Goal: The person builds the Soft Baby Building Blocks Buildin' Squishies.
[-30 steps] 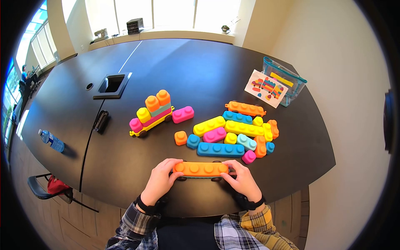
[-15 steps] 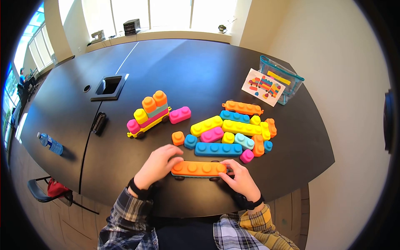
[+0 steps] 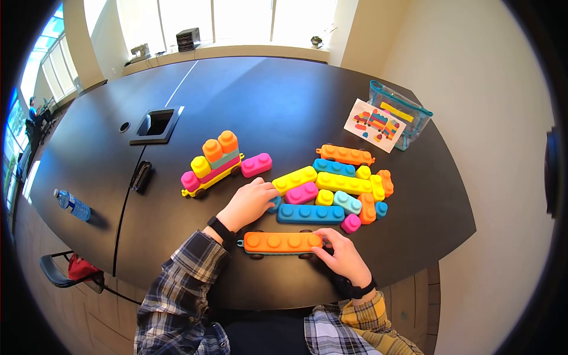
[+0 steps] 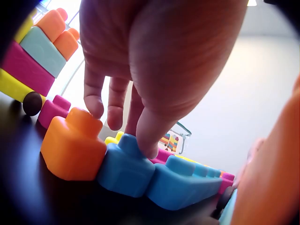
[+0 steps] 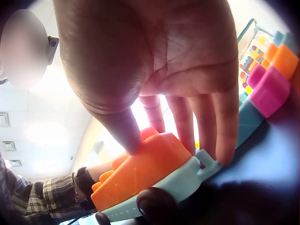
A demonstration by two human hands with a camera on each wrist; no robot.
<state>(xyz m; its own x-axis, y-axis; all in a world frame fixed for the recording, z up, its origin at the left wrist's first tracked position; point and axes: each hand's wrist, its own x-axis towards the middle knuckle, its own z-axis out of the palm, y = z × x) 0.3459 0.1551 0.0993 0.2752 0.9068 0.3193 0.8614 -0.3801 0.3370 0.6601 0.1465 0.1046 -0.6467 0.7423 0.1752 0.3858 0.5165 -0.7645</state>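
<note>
My right hand holds the right end of a long orange building block, thumb on the near side and fingers on the far side. That block sits on a light blue wheeled base, which the right wrist view shows under it. My left hand reaches over a small blue block and a small orange block. Its thumb comes down right at the blue block's stud, with the fingers stretched downward behind. In the head view this hand hides the orange block and much of the blue one.
Several loose blocks lie beyond the hands, among them a long blue block and an orange wheeled base. A yellow wheeled car stacked with blocks stands left, beside a pink block. A picture card leans on a clear bag.
My left hand has let go of the orange block's left end and moved forward to the small blue and orange blocks. My right hand has kept its hold.
</note>
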